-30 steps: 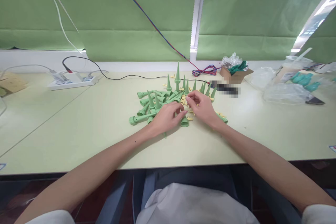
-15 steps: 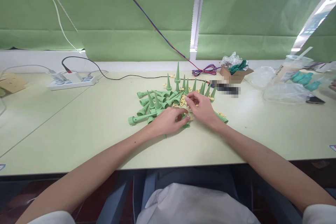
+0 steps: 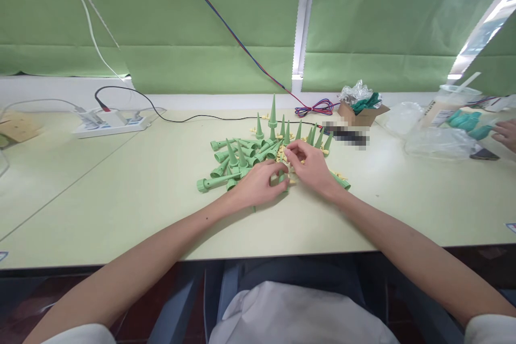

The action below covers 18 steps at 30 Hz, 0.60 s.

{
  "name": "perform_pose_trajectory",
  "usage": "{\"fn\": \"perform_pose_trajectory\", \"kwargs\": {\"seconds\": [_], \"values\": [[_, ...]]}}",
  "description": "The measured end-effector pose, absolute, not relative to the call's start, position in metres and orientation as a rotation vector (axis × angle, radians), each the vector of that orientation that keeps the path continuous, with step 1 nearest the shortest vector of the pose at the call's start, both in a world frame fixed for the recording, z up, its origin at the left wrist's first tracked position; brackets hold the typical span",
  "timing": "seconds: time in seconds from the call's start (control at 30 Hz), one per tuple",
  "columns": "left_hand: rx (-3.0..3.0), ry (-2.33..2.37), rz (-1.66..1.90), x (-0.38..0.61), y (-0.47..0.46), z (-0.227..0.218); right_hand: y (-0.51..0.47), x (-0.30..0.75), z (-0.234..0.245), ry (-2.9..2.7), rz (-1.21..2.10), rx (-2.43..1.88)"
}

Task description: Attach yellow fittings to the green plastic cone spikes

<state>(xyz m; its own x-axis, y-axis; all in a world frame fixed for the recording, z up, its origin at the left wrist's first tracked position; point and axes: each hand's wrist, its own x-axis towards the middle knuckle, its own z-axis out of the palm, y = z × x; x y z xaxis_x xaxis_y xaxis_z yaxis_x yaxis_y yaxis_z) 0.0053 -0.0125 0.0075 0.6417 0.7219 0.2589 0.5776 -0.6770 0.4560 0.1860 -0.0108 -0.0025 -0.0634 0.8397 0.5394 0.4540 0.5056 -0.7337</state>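
A pile of green cone-shaped plastic spikes lies on the pale table, with small yellow pieces scattered among them. Several spikes stand upright at the back. My left hand rests on the table with fingers curled round a green spike, whose open end shows at my fingertips. My right hand is beside it, its fingers pinched over the yellow pieces; what it pinches is too small to make out.
A white power strip with a black cable sits at the left. A cardboard box with plastic wrap, clear bags and teal parts lie at the right. Another person's hand shows at the right edge.
My left hand has closed more tightly over the green spike, covering most of it. Another person's hand has come into view at the right edge.
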Motion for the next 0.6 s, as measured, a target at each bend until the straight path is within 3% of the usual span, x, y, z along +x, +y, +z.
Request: {"fn": "perform_pose_trajectory", "kwargs": {"seconds": [0.6], "values": [[2.454,1.309,0.864,-0.0001,-0.0053,0.0073,-0.0075,0.188,-0.0042,-1.769,0.444,-1.153]]}}
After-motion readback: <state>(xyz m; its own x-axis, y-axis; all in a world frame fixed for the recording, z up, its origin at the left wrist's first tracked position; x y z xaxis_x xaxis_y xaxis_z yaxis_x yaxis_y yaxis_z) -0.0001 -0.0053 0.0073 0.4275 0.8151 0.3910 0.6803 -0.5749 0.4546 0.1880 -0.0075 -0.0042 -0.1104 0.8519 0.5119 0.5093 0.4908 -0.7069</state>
